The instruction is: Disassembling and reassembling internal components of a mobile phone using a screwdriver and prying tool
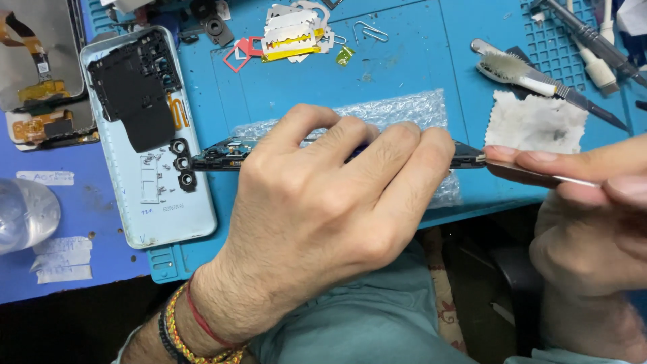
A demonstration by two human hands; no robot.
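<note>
The left hand (323, 202) gripped the dark phone body (222, 156) edge-on above the blue desk (404, 61). The right hand (593, 222) pinched a thin metal tool (532, 176) touching the phone's end.

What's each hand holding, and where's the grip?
Left hand holds the phone frame edge-on, fingers over its middle. Right hand pinches a thin metal tool along its shaft, tip at the frame's end.
</note>
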